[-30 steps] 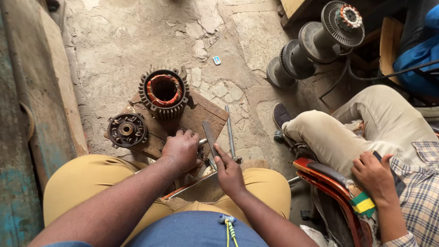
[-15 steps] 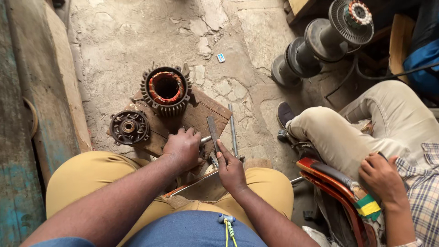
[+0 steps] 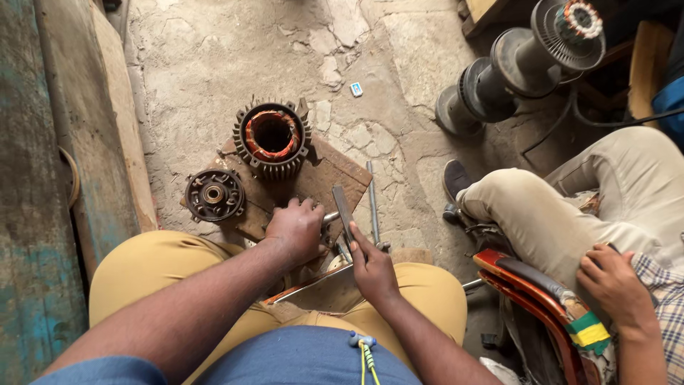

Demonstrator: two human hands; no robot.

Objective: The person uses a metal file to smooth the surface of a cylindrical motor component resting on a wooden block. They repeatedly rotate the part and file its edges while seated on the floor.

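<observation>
While the stator point(image 3: 271, 137) stands untouched on its wooden board point(image 3: 335, 173), the seated worker's two hands have drawn closer together over the board's near edge than they were a second ago. The left hand point(image 3: 296, 229) is now curled down, knuckles up, over a small part that it hides, with a short metal pin point(image 3: 330, 217) showing just beside its fingers; what it grips cannot be told. The right hand point(image 3: 373, 269) is closed around the lower end of a flat metal bar point(image 3: 343, 208), which slants up and away from it towards the board and nearly meets the left hand. A long thin rod point(image 3: 372, 201) lies on the floor just right of the bar, and the round end cover point(image 3: 214, 194) rests at the board's left corner, near the stator but apart from it. By the look of it, the work has settled on the small piece under the left hand, with the bar brought to bear on it. At right a second person sits on a red chair point(image 3: 536, 286), one hand point(image 3: 614, 285) resting on a knee, well apart from the work.
</observation>
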